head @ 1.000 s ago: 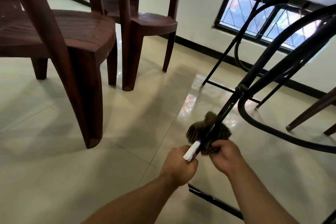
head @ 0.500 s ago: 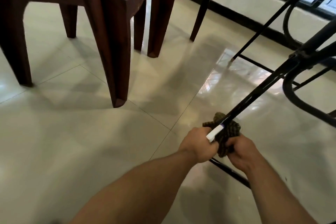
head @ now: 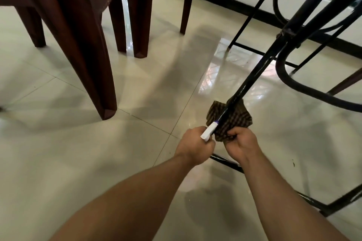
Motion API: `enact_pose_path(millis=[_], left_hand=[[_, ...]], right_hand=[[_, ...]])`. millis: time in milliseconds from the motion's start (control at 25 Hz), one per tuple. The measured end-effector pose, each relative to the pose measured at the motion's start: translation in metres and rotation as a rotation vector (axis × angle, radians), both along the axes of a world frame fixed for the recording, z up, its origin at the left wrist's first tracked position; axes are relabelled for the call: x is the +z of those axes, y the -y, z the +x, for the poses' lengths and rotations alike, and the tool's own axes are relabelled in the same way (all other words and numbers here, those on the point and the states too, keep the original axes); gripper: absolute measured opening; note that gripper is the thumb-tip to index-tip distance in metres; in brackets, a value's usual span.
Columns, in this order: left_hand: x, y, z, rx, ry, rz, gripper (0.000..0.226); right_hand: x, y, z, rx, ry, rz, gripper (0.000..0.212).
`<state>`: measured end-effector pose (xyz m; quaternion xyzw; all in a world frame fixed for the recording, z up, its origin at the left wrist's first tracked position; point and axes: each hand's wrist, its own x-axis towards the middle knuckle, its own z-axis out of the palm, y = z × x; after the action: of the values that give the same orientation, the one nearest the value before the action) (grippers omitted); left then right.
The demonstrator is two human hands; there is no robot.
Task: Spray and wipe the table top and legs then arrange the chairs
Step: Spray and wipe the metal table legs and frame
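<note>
Cloth of brown striped fabric (head: 237, 119) is bunched around the low end of a slanted black metal table leg (head: 259, 68), near right, gripped there by the right hand (head: 242, 145). The left hand (head: 193, 146), just beside it, clenches a white plastic sprayer (head: 208, 133). Dark brown plastic chairs (head: 88, 55) stand far left.

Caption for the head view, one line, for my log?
Right hand holds a striped cloth against a black table leg; left hand grips a white spray bottle; brown chairs nearby.
</note>
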<state>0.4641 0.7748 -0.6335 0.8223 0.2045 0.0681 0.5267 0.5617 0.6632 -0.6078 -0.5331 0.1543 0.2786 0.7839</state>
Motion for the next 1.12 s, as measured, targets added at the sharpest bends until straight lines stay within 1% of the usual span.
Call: enact_pose_path(millis=[40, 120, 160, 200, 320, 440, 520, 560, 640, 680, 720, 840, 880, 1000, 1040, 1080, 1120], left_hand=[[-0.001, -0.001, 0.001, -0.002, -0.011, 0.005, 0.010], [-0.005, -0.003, -0.002, -0.014, -0.019, 0.007, 0.011], [-0.009, -0.003, -0.004, -0.019, -0.023, 0.018, 0.012], [-0.012, -0.004, -0.006, -0.022, -0.035, 0.027, 0.013], [-0.021, -0.008, -0.011, 0.003, -0.076, 0.031, 0.013], [-0.029, -0.006, -0.018, -0.014, -0.122, 0.031, 0.011], [-0.033, -0.005, -0.023, -0.020, -0.148, 0.027, 0.008], [-0.036, -0.005, -0.024, -0.017, -0.155, 0.031, 0.007], [-0.039, -0.005, -0.026, -0.027, -0.178, 0.039, 0.012], [-0.040, -0.005, -0.026, -0.036, -0.197, 0.036, 0.013], [-0.043, -0.005, -0.027, -0.039, -0.217, 0.029, 0.012], [-0.047, -0.008, -0.031, -0.003, -0.245, 0.001, 0.008], [-0.047, -0.010, -0.033, 0.002, -0.250, -0.003, 0.007], [-0.046, -0.013, -0.038, -0.005, -0.243, 0.014, 0.016], [-0.045, -0.014, -0.039, -0.013, -0.243, 0.028, 0.015], [-0.044, -0.014, -0.040, -0.015, -0.241, 0.036, 0.014], [-0.044, -0.015, -0.041, -0.006, -0.240, 0.034, 0.014]], right_hand=[[0.000, -0.001, -0.002, 0.049, -0.001, -0.040, 0.074], [-0.001, -0.003, -0.007, 0.186, -0.013, -0.195, 0.064], [-0.003, -0.002, -0.007, 0.203, -0.013, -0.226, 0.061], [-0.005, 0.001, -0.007, 0.184, -0.010, -0.227, 0.061], [-0.008, 0.004, 0.003, 0.074, -0.019, -0.130, 0.065], [-0.011, 0.001, 0.007, 0.054, -0.038, -0.091, 0.067], [-0.020, 0.000, 0.000, 0.033, -0.058, -0.012, 0.067], [-0.023, -0.001, -0.004, 0.056, -0.062, -0.044, 0.063], [-0.021, -0.003, -0.016, 0.218, -0.040, -0.282, 0.056], [-0.019, -0.004, -0.018, 0.288, -0.029, -0.351, 0.055], [-0.017, -0.004, -0.017, 0.307, -0.023, -0.358, 0.056], [-0.015, -0.005, -0.004, 0.152, 0.010, -0.241, 0.058], [-0.013, -0.007, -0.003, 0.172, 0.035, -0.259, 0.056], [-0.006, -0.011, -0.012, 0.487, 0.105, -0.472, 0.039], [-0.006, -0.010, -0.011, 0.500, 0.115, -0.489, 0.039], [-0.006, -0.007, -0.010, 0.446, 0.111, -0.443, 0.046], [-0.007, -0.004, -0.007, 0.337, 0.090, -0.385, 0.051]])
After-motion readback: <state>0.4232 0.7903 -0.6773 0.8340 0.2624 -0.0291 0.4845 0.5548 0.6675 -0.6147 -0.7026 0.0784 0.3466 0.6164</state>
